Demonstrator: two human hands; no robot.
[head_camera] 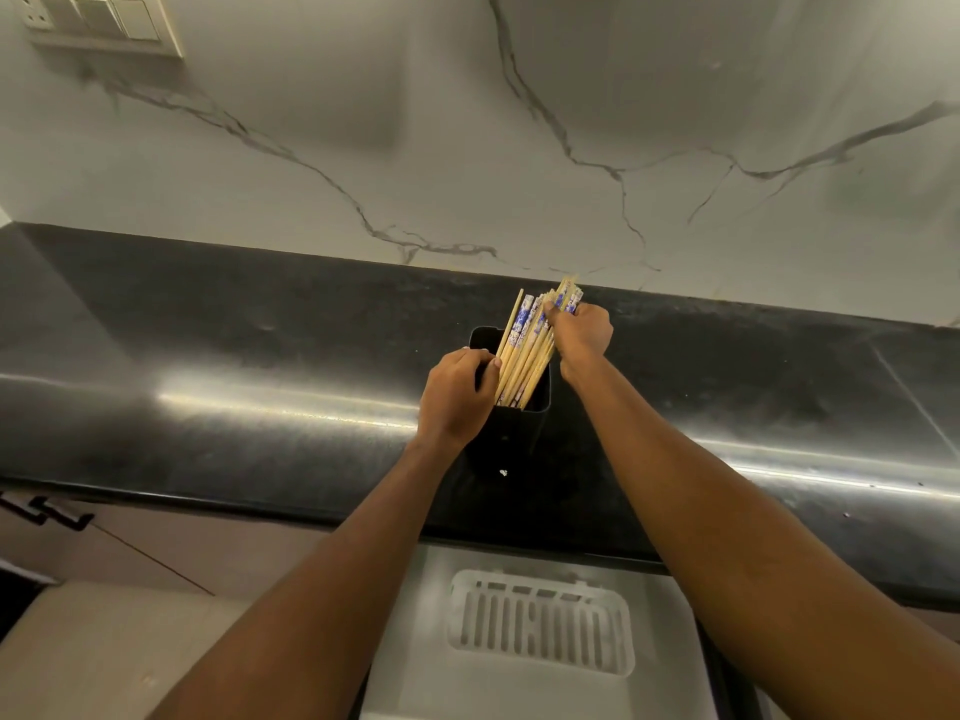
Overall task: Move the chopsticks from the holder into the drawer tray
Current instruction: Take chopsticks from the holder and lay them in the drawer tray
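Observation:
A black holder [511, 439] stands on the dark countertop, with several wooden chopsticks [524, 350] with blue-and-white patterned tops leaning out of it. My left hand [454, 400] grips the holder's left rim. My right hand [579, 337] is closed around the upper ends of a bundle of chopsticks, whose lower ends are still inside the holder. Below the counter, an open drawer holds a white slotted tray [540, 623], which lies bare between my forearms.
The glossy black countertop [208, 366] runs left to right below a white marble backsplash. A switch panel [98, 18] sits on the wall at top left. Brown cabinet fronts with a dark handle [47, 511] lie at lower left.

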